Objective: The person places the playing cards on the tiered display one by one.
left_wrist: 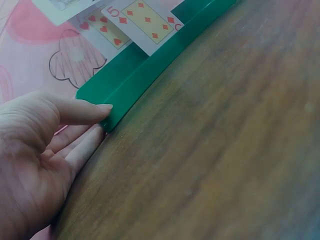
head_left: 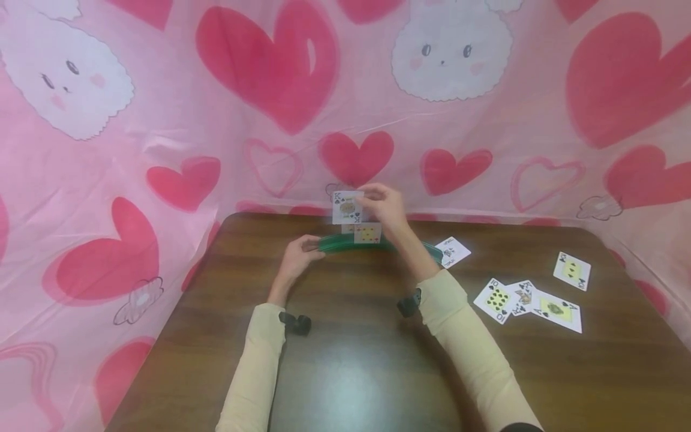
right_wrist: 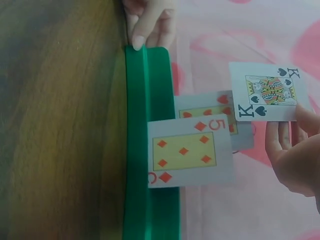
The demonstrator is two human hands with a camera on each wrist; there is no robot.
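Note:
A curved green card holder (head_left: 337, 242) lies across the far part of the table. My left hand (left_wrist: 42, 145) pinches its left end, thumb on top and fingers beneath. Two cards stand in the holder: a five of diamonds (right_wrist: 185, 155) in front and a hearts card (right_wrist: 242, 140) partly hidden behind it. My right hand (head_left: 387, 207) pinches a king of spades (right_wrist: 270, 92) by one edge. That king is held above the holder, face towards me, over the left part of the two standing cards. My right forearm hides part of the holder.
Beside the holder's right end lies a face card (head_left: 454, 252). Farther right, a ten of spades (head_left: 493, 300), another face card (head_left: 522, 297) and an ace (head_left: 558, 311) overlap, with a single card (head_left: 572, 271) above them. A pink heart-print cloth (head_left: 372, 108) hangs behind the wooden table (head_left: 345, 372).

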